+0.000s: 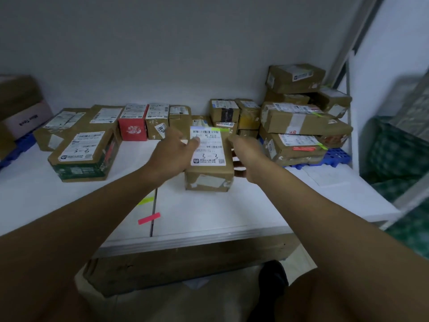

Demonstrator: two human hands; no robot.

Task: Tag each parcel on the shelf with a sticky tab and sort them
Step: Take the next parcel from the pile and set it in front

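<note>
Head view. The right hand's (pixel 247 152) fingers pass behind the parcel (pixel 210 169) and are mostly hidden; label text is blurred, though a handwritten mark shows on the white label (pixel 208 145). The parcel stands between both hands on the white shelf (pixel 209 212). The left hand (pixel 173 153) grips its left edge, thumb on the label; the right hand holds its right side. A green tab (pixel 220 129) sits at the label's top edge. A pink tab (pixel 149 218) and yellow tab (pixel 146 201) lie nearer. Boxes line the grey wall (pixel 162 43); a stack (pixel 301 117) stands right.
</note>
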